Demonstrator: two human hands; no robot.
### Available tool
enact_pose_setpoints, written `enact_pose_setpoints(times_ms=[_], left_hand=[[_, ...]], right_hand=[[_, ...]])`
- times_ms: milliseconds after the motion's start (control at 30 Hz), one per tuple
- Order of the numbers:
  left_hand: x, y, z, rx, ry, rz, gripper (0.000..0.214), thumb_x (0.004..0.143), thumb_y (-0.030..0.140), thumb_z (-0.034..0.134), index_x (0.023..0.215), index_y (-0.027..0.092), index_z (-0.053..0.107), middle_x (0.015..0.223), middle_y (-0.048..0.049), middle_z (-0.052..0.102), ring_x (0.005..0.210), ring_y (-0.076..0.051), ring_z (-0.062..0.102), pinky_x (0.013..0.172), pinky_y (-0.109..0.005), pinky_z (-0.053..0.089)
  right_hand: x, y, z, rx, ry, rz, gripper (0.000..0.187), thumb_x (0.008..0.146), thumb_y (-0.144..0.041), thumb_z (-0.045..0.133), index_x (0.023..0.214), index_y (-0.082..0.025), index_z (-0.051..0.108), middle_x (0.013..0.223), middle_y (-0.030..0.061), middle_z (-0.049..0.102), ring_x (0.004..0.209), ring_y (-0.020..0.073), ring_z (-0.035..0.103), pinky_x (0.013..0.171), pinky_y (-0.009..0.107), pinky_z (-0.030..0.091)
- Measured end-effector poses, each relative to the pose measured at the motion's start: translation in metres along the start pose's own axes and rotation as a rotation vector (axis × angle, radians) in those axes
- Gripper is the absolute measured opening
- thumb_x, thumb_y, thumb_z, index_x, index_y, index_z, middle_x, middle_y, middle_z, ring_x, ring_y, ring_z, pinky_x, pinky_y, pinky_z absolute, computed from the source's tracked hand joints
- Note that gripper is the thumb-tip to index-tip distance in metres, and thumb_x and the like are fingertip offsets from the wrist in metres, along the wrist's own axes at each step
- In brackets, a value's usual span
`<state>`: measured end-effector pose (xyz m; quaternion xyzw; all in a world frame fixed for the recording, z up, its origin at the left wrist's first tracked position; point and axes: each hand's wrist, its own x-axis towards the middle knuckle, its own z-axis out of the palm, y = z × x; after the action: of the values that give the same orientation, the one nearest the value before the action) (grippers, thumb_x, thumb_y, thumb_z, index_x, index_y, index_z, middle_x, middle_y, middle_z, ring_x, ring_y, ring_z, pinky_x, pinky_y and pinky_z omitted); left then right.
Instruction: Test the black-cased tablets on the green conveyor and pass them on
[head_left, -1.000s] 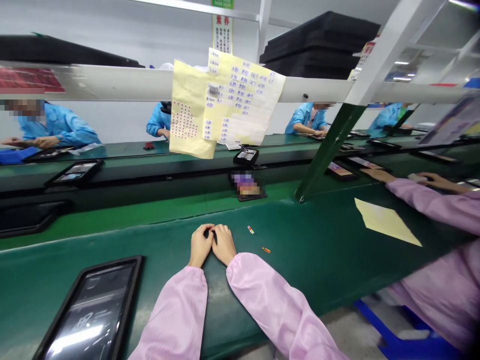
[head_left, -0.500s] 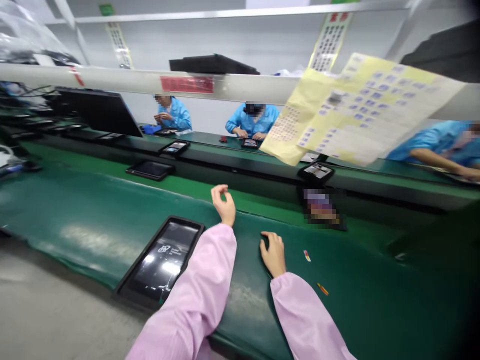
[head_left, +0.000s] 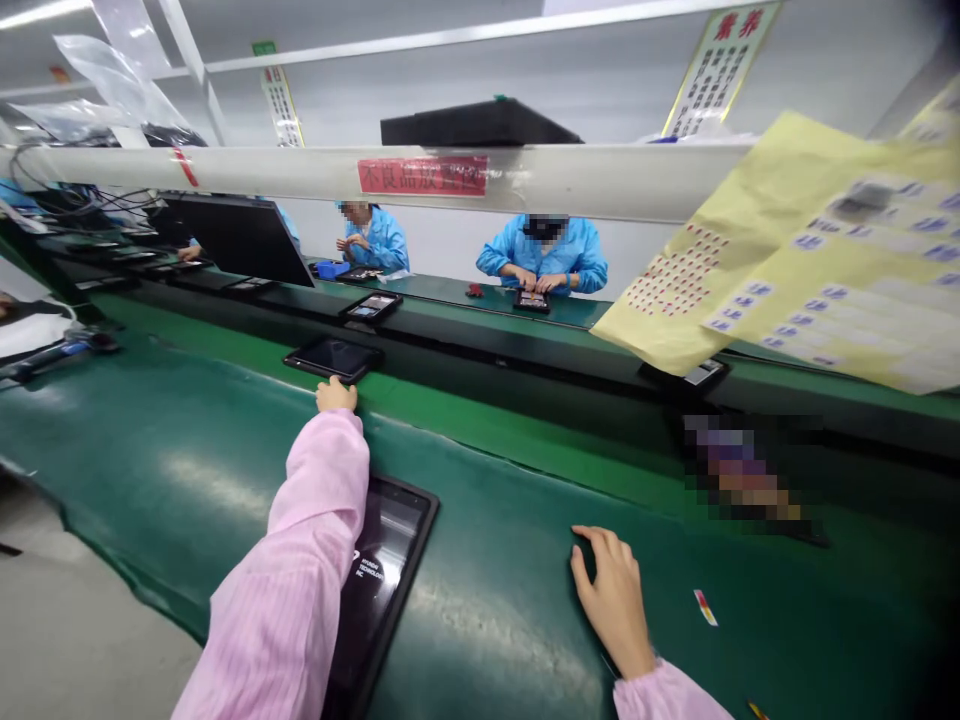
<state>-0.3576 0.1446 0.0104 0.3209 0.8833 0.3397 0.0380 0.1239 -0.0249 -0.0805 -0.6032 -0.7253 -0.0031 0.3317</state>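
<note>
My left hand point(head_left: 337, 396) reaches across to a black tablet point(head_left: 330, 357) lying on the green belt. Its fingers are bent and closed at that tablet's near edge; the fingertips are partly hidden. Under my left forearm a larger tablet point(head_left: 409, 515) lies on the green mat, its lit screen showing white lettering. The pink sleeve covers part of it. On the mat at the right rests my right hand point(head_left: 611, 590), holding nothing, with thumb and fingers apart. A small coloured strip point(head_left: 705, 607) lies to the right of that hand.
A device with a blurred screen point(head_left: 742, 475) lies on the belt at right. Yellow sheets point(head_left: 810, 260) hang over the far side. A monitor point(head_left: 236, 238) stands at the left. Co-workers in blue point(head_left: 544, 255) sit across, one handling a small device point(head_left: 531, 299).
My left hand has moved left, from above the mat's far edge to the tablet on the belt. My right hand stays open on the mat. The view has shifted.
</note>
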Motion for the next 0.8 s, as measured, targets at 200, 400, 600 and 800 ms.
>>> enact_pose_setpoints(times_ms=[200,400,600,800], left_hand=[[0.035,-0.005,0.018,0.292,-0.117,0.143,0.051,0.077,0.039,0.066,0.118,0.012,0.053,0.120,-0.0271,0.055,0.117,-0.039,0.050,0.096,-0.048,0.031],[0.043,0.001,0.040,0.428,-0.178,0.244,0.036,0.086,0.030,0.057,0.117,0.012,0.053,0.117,-0.0240,0.058,0.115,-0.034,0.053,0.095,-0.044,0.034],[0.065,-0.012,-0.016,0.389,-0.253,0.417,0.038,0.090,0.032,0.050,0.116,0.005,0.053,0.111,-0.0141,0.059,0.109,-0.024,0.055,0.095,-0.033,0.036],[0.041,-0.122,-0.136,0.321,-0.343,0.631,0.037,0.086,0.037,0.044,0.105,0.009,0.059,0.092,-0.0038,0.058,0.090,-0.016,0.055,0.091,-0.031,0.041]], right_hand=[[0.003,-0.008,-0.012,-0.043,-0.083,0.026,0.026,0.091,-0.033,0.041,0.108,-0.021,0.056,0.106,0.0090,0.060,0.097,0.0253,0.054,0.084,0.039,0.041],[0.004,-0.007,-0.014,-0.059,-0.110,0.041,0.029,0.089,-0.036,0.042,0.110,-0.021,0.057,0.107,0.0106,0.059,0.098,0.0275,0.052,0.081,0.039,0.039],[0.004,-0.002,-0.012,-0.014,-0.092,0.022,0.030,0.088,-0.038,0.042,0.106,-0.021,0.058,0.102,0.0107,0.060,0.098,0.0276,0.052,0.083,0.041,0.038],[0.004,0.003,-0.010,-0.035,-0.108,0.012,0.034,0.087,-0.041,0.040,0.106,-0.020,0.059,0.102,0.0118,0.061,0.098,0.0295,0.053,0.084,0.043,0.039]])
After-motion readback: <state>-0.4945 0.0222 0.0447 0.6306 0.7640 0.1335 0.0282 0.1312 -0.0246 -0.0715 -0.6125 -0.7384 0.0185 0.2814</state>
